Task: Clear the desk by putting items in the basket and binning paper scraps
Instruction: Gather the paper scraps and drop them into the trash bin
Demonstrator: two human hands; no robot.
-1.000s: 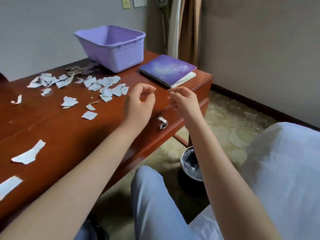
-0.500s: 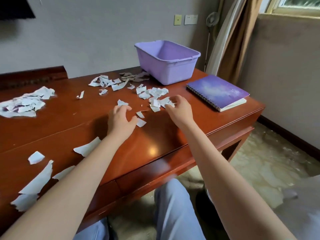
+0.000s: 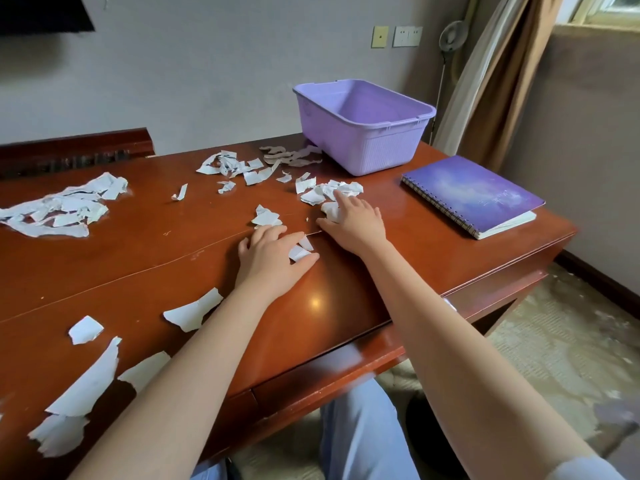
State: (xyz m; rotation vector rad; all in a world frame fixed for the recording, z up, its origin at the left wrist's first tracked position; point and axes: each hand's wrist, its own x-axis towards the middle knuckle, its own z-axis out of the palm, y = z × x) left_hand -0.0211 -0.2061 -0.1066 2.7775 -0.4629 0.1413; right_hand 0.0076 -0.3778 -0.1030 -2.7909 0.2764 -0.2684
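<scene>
Torn white paper scraps lie all over the brown desk (image 3: 173, 265): a pile at the far left (image 3: 62, 206), a cluster at the back (image 3: 235, 166), and a heap (image 3: 329, 192) in front of the empty purple basket (image 3: 367, 150). My right hand (image 3: 356, 223) lies palm down with its fingertips on the near edge of that heap. My left hand (image 3: 270, 258) rests flat on the desk, fingers spread, with two small scraps (image 3: 300, 250) between thumb and forefinger. A purple spiral notebook (image 3: 471, 195) lies at the desk's right end.
Larger scraps (image 3: 86, 382) lie along the front left edge, and one (image 3: 194, 310) sits beside my left forearm. The wall runs behind the desk, with a curtain (image 3: 491, 81) at the back right. The desk's right edge drops to patterned floor (image 3: 554, 341).
Both hands have moved from in front of the desk edge onto the desktop and now touch scraps. The view has swung up and left, so more of the desk shows.
</scene>
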